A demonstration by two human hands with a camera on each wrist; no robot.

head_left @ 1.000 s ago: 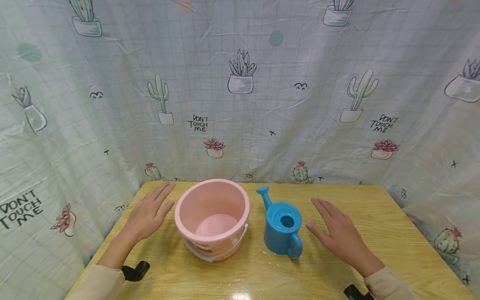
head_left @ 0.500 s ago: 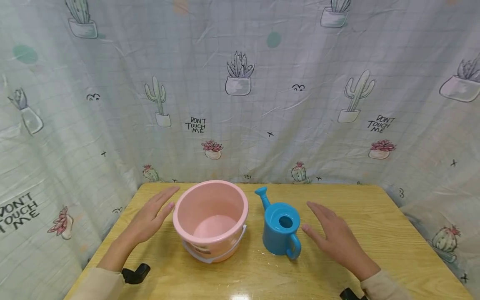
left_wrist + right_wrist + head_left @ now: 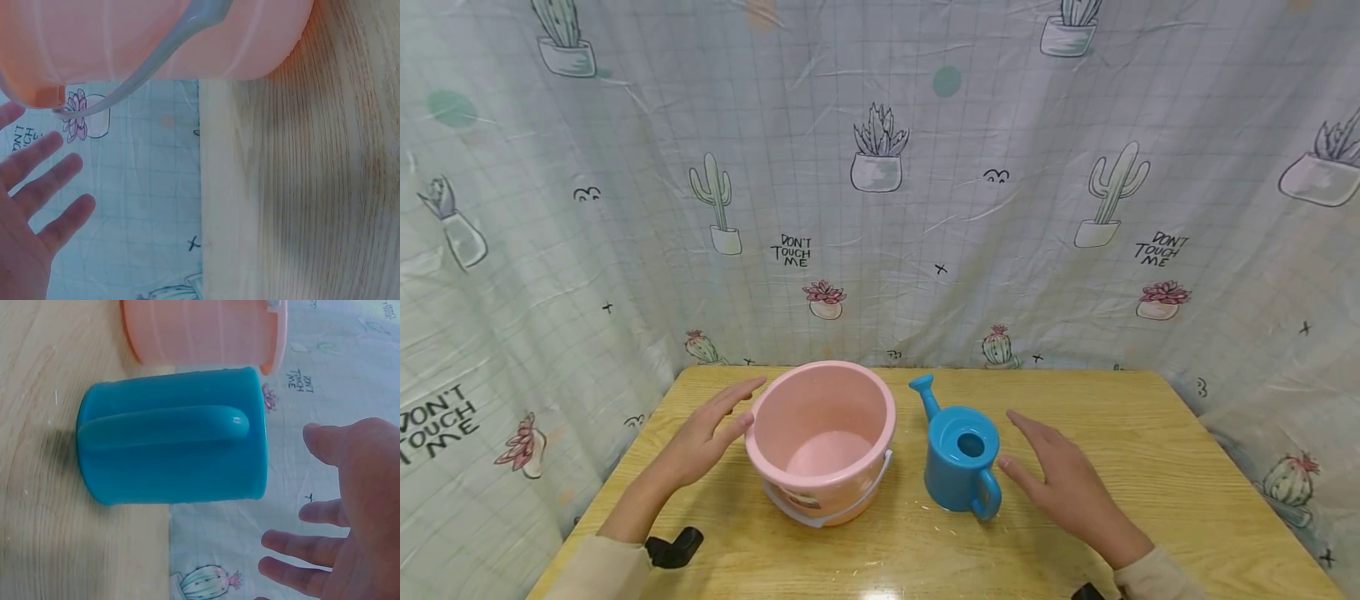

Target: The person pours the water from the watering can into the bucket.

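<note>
A pink bucket stands upright on the wooden table, its pale handle hanging down along the side. My left hand is at the bucket's left, fingers extended; the thumb is close to the rim, and whether it touches I cannot tell. Right of the bucket a blue watering can stands upright, spout toward the back and handle toward the front right. My right hand hovers just right of the can with straight, spread fingers. In the right wrist view, a gap shows between the fingers and the watering can.
The wooden table ends at the back against a hanging cloth printed with cacti, which also runs along both sides. Black wrist straps show at the sleeves.
My left hand has moved slightly right, nearer the bucket. The right hand has shifted left and slightly down toward the watering can. Bucket and can stay in place; the head view tilted slightly.
</note>
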